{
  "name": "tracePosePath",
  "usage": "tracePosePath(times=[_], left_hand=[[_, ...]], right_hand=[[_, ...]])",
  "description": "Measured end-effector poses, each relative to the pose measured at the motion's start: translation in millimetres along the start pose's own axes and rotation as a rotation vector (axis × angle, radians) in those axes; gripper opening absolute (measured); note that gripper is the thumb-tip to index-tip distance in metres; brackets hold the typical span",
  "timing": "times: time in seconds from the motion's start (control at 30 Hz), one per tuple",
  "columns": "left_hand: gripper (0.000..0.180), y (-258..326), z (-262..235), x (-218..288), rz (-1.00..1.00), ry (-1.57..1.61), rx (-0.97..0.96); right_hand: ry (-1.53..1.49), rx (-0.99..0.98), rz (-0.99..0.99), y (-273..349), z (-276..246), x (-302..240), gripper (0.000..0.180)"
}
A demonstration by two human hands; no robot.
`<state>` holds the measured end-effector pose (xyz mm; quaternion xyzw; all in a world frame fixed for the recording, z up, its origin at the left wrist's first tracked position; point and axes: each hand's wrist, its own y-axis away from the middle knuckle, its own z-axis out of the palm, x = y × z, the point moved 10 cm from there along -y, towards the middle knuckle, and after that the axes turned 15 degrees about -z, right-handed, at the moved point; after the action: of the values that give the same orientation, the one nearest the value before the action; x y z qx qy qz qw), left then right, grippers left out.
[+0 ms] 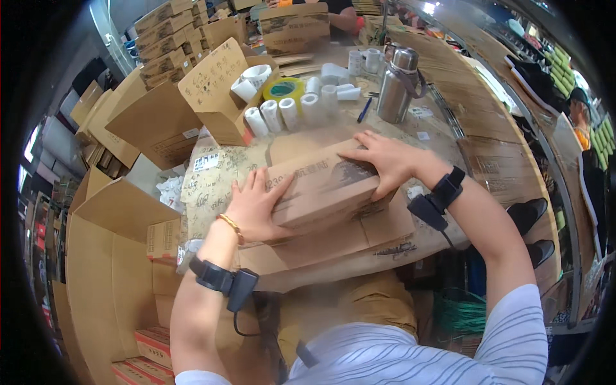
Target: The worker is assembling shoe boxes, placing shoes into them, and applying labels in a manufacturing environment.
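A long brown cardboard box (321, 186) with dark printing lies in front of me on the work table, on top of flat cardboard (391, 224). My left hand (253, 206) grips its left end, fingers spread over the top and the thumb along the near side. At the other end my right hand (388, 163) holds the box, fingers over the top and thumb down its near right edge. A gold bangle (231, 228) sits on my left wrist, and both forearms wear black strapped devices. The box's underside is hidden.
Behind the box stand several white label rolls (289, 115), a yellow tape roll (284, 91), a blue pen (364, 110) and a steel flask (398, 86). An open carton (218, 96) is at the back left. A large open carton (109, 276) fills the left side. Another person (345, 19) is across the table.
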<state>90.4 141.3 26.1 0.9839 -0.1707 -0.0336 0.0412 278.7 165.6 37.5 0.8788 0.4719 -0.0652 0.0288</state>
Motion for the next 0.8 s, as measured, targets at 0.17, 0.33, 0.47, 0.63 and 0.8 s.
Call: tracePosePath(times=[0.17, 0.33, 0.47, 0.63, 0.8], left_hand=[[0.114, 1, 12, -2, 0.011, 0.083, -0.086], [0.108, 21, -3, 7, -0.021, 0.055, 0.158], [0.092, 48, -3, 5, 0.075, 0.204, 0.349], [0.065, 66, -31, -36, -0.021, 0.729, 0.642], [0.038, 48, -25, -74, -0.210, 0.753, 0.533]], right_hand=[[-0.123, 0.033, 0.022, 7, 14, -2, 0.098], [0.132, 0.243, 0.020, 23, 9, -29, 0.083], [0.015, 0.429, -0.074, 37, 16, -29, 0.062], [-0.740, 0.970, 0.448, 88, 27, 39, 0.040], [-1.005, 0.816, 0.469, 54, 1, 2, 0.036]])
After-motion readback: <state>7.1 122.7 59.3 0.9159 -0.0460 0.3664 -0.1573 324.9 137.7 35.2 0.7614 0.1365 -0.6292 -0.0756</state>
